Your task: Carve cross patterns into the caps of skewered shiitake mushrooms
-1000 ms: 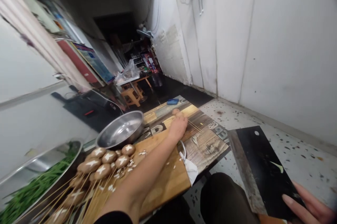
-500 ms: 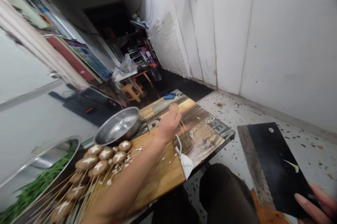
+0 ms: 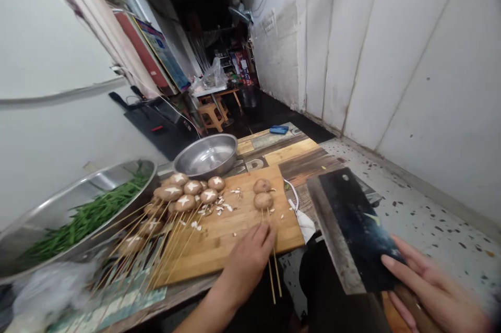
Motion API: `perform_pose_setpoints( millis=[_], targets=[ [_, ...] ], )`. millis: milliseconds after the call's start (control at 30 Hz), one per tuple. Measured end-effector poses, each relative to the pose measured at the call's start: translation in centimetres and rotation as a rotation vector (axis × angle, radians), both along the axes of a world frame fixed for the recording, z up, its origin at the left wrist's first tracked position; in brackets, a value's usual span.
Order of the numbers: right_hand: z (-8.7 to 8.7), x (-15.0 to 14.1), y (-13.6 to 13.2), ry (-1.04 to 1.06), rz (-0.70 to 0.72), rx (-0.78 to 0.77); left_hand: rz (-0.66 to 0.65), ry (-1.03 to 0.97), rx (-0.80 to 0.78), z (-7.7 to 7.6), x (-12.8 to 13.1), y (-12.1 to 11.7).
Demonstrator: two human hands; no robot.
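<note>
My left hand (image 3: 250, 252) is closed around two thin sticks that run through a pair of brown mushrooms (image 3: 263, 200); their caps are uncut and lie on the wooden cutting board (image 3: 211, 239). The stick ends poke out past the board's near edge. My right hand (image 3: 426, 281) grips a cleaver (image 3: 352, 234) by its wooden handle, the dark blade raised off the board to the right, with a pale green scrap stuck on it. At the board's left, several skewered mushrooms (image 3: 183, 202) with white crosses cut in their caps are heaped, white trimmings scattered beside them.
A steel bowl (image 3: 205, 155) stands behind the board, and a larger steel basin (image 3: 133, 171) of green vegetables is at left. A plastic bag (image 3: 55, 291) lies in front of the basin. A blue object (image 3: 279, 129) rests on the table's far end. A white cloth (image 3: 304, 224) hangs by the board's right edge.
My left hand has brought the skewered mushrooms from the far table onto the board. The cleaver stays in my right hand, now nearer the board. The view has turned right.
</note>
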State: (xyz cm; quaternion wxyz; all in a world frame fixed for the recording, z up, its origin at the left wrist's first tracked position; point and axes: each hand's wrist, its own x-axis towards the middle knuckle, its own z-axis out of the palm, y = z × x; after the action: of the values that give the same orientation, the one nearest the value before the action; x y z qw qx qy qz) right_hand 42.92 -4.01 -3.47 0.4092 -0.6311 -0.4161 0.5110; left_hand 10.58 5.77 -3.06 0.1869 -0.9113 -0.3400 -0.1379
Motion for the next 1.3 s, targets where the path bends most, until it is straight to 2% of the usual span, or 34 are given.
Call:
perform_pose_setpoints(
  millis=[67, 133, 300, 400, 500, 600, 767, 1033, 1300],
  targets=[
    [1.5, -1.6, 1.3, 0.090, 0.048, -0.053, -0.048, -0.016, -0.102, 0.3, -0.1, -0.3],
    [2.7, -2.8, 2.3, 0.111, 0.090, -0.069, -0.057, -0.096, -0.133, 0.8, -0.3, -0.1],
    [4.8, -4.9, 4.0, 0.048, 0.177, -0.111, 0.132, -0.507, -0.055, 0.8, -0.2, 2.9],
    [5.5, -6.0, 4.6, 0.031, 0.197, -0.123, 0.178, -0.601, -0.116, -0.1, 0.7, 5.0],
    [5.7, -6.8, 5.1, 0.023, 0.192, -0.136, 0.258, -0.652, -0.175, -1.2, 1.4, 6.0],
    [5.5, -7.0, 5.5, 0.021, 0.191, -0.152, 0.260, -0.710, -0.246, -1.7, 1.6, 6.3],
    [5.2, -6.8, 5.8, 0.010, 0.253, -0.141, 0.238, -0.750, -0.294, -1.5, 1.5, 6.1],
    [5.3, -6.5, 5.9, 0.027, 0.307, -0.144, 0.229, -0.758, -0.275, -1.8, 1.4, 6.2],
    [5.8, -6.4, 6.3, 0.079, 0.339, -0.192, 0.206, -0.776, -0.288, -1.3, 1.4, 6.1]
  ],
)
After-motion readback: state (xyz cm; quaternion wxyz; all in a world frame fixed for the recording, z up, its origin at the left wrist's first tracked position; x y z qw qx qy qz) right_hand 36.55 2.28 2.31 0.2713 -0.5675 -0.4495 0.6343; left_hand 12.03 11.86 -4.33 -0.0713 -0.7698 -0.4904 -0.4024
